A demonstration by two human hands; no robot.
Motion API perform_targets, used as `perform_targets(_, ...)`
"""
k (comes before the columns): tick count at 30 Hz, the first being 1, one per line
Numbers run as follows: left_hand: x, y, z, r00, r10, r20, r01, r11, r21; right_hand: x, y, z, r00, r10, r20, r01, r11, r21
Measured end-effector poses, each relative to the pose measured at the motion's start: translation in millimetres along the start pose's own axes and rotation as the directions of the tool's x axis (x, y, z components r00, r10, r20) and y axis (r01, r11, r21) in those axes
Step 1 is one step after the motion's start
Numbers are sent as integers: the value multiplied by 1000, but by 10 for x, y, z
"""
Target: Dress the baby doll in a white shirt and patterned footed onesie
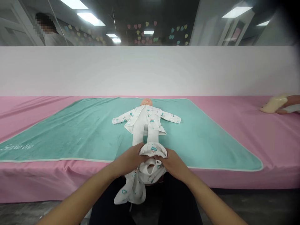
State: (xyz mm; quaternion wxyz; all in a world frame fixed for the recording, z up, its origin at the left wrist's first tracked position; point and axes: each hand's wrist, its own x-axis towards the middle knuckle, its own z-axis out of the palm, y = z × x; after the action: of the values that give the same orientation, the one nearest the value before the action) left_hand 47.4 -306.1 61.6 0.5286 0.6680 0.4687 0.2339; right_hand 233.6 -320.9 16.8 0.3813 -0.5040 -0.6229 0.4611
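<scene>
Near the bed's front edge, a pair of white footed baby pants (151, 179) with a teal and pink print is bunched up in both hands. My left hand (132, 157) is closed on the left side of the gathered waist; my right hand (174, 162) grips its right side. One footed leg (123, 192) dangles over my lap. Just beyond lies a baby doll (147, 102) on its back, arms spread, in an open printed white jacket (153, 118) over a plain white garment (152, 136) covering its legs. The doll's feet are hidden behind the pants and hands.
Under the doll is a teal towel (82, 131) with a white border, spread over a pink sheet (236, 125). A cream-coloured object (274, 103) and another person's hand (294, 101) are at the far right. A white panel (145, 70) stands behind.
</scene>
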Motion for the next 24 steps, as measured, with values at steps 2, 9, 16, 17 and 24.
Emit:
perform_targets(2, 19, 5, -7, 1000, -6, -8, 6, 998, 64, 18, -33, -31, 998, -34, 58, 27, 993, 113)
perform_targets(9, 110, 86, 13, 995, 72, -69, -81, 986, -143, 170, 69, -133, 988, -144, 48, 120, 933, 339)
perform_targets(16, 403, 61, -69, 957, 242, -160, -243, 970, 15, 295, 77, -390, 970, -147, 192, 117, 980, 159)
perform_targets(17, 459, 55, -81, 952, 260, -163, -251, 965, 71, 331, 82, -431, 975, -149, 166, 134, 986, 99)
perform_targets(24, 809, 99, -190, 914, 231, -335, -104, 929, 356, 752, 322, -516, 990, -141, 13, 140, 990, 29)
